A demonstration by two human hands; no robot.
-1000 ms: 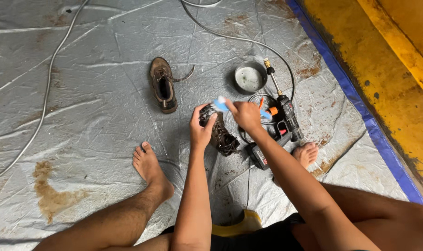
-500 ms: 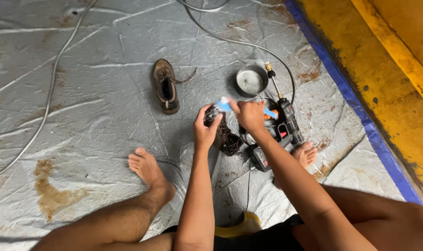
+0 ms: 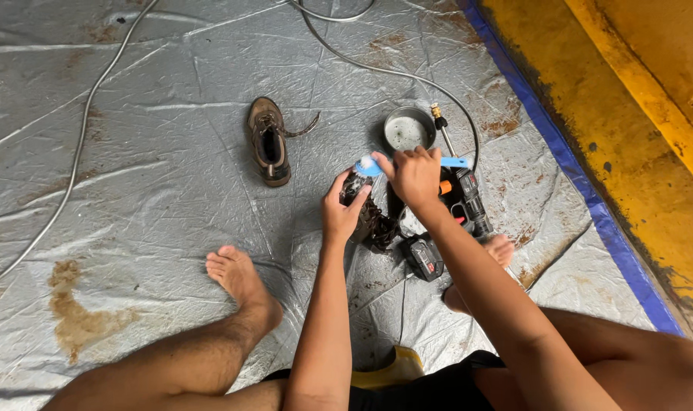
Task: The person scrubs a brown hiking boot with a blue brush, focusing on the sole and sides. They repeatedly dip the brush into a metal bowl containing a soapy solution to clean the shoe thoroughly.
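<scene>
on the grey tarp (image 3: pixel 148 152), head view, the only one i have: i'm seated, bare legs out to either side, both hands working in the middle.

left hand (image 3: pixel 345 209) is wrapped around the dark muddy shoe (image 3: pixel 371 221), fingers closed over its upper end, holding it propped up off the sheet. right hand (image 3: pixel 416 176) is closed around a blue-handled brush (image 3: pixel 377 164); the pale bristle head sits at the top of the shoe, touching or just above it, can't tell which from here.

second shoe (image 3: pixel 269 141), brown, lies apart to the left, opening up, lace trailing. round metal bowl (image 3: pixel 409 128) sits just beyond my right hand. black and orange cordless washer tool (image 3: pixel 462 199) lies just right of the held shoe, its lance pointing toward the bowl; hose (image 3: pixel 377 68) runs off to the top.

my read on doing this well: keep the left grip firm so the shoe doesn't twist under the strokes, rotate it bit by bit to expose each dirty face. short strokes away from the body, bristles flat on the surface. keep the brush handle from knocking the bowl. mind the washer beside the wrist.
</scene>
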